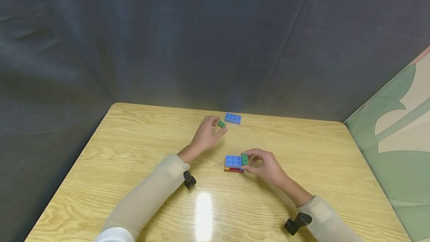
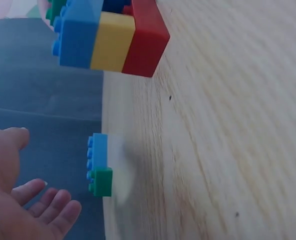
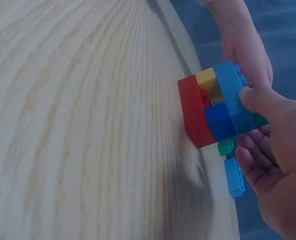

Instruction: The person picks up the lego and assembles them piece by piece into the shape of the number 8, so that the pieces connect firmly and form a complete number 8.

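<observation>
- Right hand [image 1: 267,165]: your thumb and fingers pinch a two-stud green brick [image 1: 244,159] at the right end of the stack's top.
- Brick stack [image 1: 233,162]: standing on the wooden table [image 1: 141,141], just left of your right hand. A red brick [image 3: 195,112] forms the base; a yellow brick [image 3: 206,77] at left and a dark blue brick [image 3: 221,121] at right, with a gap between, carry the top blue brick [image 3: 234,97].
- Step in hand, as judged: seating the pinched brick on the end studs. Whether it is fully home cannot be told. Square it flush with the right end, then press straight down — the dark blue brick beneath should take the load — and avoid levering sideways.
- Left hand [image 1: 206,132]: thumb and fingers spread about the loose green brick [image 1: 221,124], farther away and left; contact cannot be confirmed. Bringing this hand back to brace the stack's left side would steady your press.
- Eight-stud blue brick [image 1: 233,118]: near the table's far edge, just right of the loose green brick.
</observation>
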Motion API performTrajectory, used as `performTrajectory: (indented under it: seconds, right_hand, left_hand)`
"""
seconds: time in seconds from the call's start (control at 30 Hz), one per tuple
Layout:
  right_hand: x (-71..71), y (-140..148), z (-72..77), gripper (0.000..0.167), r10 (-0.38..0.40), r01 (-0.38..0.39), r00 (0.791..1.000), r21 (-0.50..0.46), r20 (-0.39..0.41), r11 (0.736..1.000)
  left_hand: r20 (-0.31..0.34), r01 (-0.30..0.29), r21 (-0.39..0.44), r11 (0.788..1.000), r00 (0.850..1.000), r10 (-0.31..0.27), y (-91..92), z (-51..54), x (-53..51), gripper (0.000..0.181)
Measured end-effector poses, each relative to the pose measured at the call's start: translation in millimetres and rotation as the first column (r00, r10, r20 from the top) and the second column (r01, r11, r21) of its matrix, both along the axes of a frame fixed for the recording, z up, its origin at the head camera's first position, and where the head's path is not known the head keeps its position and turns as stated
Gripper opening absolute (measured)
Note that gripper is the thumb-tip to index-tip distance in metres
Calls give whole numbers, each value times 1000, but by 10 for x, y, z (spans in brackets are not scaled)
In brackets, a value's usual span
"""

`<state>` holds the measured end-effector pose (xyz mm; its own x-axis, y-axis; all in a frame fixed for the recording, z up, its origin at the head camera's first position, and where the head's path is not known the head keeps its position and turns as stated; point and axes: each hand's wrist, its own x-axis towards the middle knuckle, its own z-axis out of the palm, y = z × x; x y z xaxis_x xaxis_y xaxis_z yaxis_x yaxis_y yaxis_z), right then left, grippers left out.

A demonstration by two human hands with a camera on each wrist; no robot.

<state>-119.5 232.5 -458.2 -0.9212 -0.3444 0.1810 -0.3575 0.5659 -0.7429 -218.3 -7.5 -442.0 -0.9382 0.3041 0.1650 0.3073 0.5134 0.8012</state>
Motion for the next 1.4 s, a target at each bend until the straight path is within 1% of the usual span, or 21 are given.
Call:
performTrajectory:
  seconds: [0.13,0.27,0.47,0.63,0.7,0.87,1.03,1.2,1.4]
  right_hand:
    - [5,0,2,34,-1,1,1000,0,2,1000]
    - [10,0,-2,34,-5,5,1000,3,4,1000]
    - [15,-1,-3,34,0,0,1000,1,2,1000]
    - [24,-3,14,35,3,-3,1000,-7,13,1000]
    - [26,-4,17,35,4,-4,1000,-5,14,1000]
    - [29,-2,16,35,4,-4,1000,-5,14,1000]
    - [24,4,3,34,4,-4,1000,-9,14,1000]
    - [24,11,1,34,9,-9,1000,-7,11,1000]
    - [35,1,26,34,9,-8,1000,-17,11,1000]
  left_hand:
    - [2,-43,-47,998,999,44,51,-33,-92,58]
    - [13,-84,-75,994,996,85,98,-83,-174,59]
    - [42,-130,-46,990,990,132,148,-191,-255,59]
    - [86,-156,-43,987,984,159,193,-255,-293,58]
    - [87,-168,-47,985,981,171,210,-271,-304,57]
    - [75,-186,-58,981,979,190,244,-297,-331,52]
    - [69,-185,-68,980,979,190,263,-295,-336,51]
    - [48,-190,-78,979,980,194,276,-297,-336,49]
    - [38,-199,-73,977,979,202,286,-320,-352,41]
